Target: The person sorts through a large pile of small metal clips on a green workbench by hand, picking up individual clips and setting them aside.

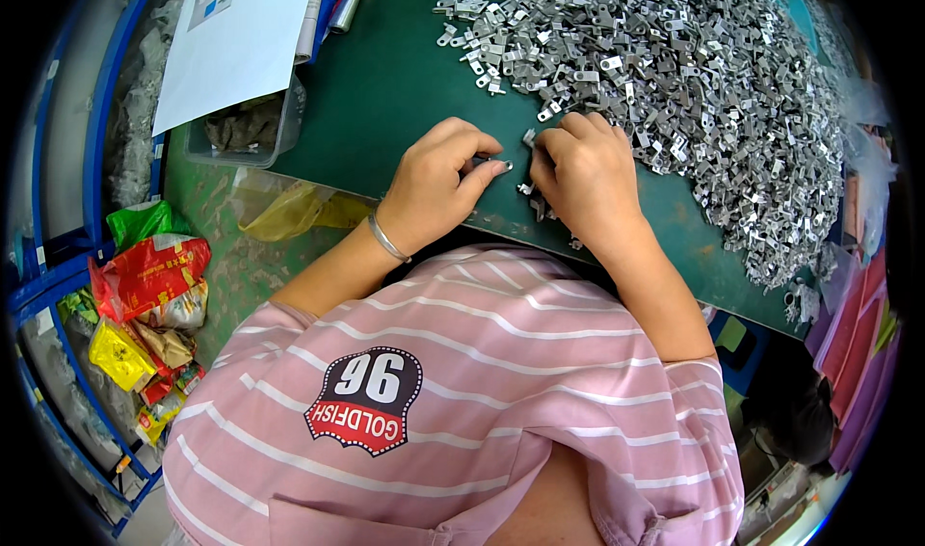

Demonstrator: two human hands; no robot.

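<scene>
My left hand (pixel 431 182), with a silver bangle on its wrist, is over the near edge of the green table (pixel 371 93). Its thumb and forefinger pinch a small metal bracket (pixel 507 166), of which only the end shows. Just across from it, my right hand (pixel 590 172) is closed with its fingers curled down. Another small bracket (pixel 529 137) sticks out at its fingertips; the grip on it is partly hidden. A few loose brackets (pixel 526 188) lie under and beside the right hand. Beyond it spreads a large heap of silver brackets (pixel 665 64).
A clear plastic box (pixel 284 132) with brown cloth stands at the left table edge, partly under a white sheet (pixel 231 45). Blue shelving (pixel 96 141) and colourful packets (pixel 149 276) are at far left. Purple and red sheets (pixel 858 324) hang at the right.
</scene>
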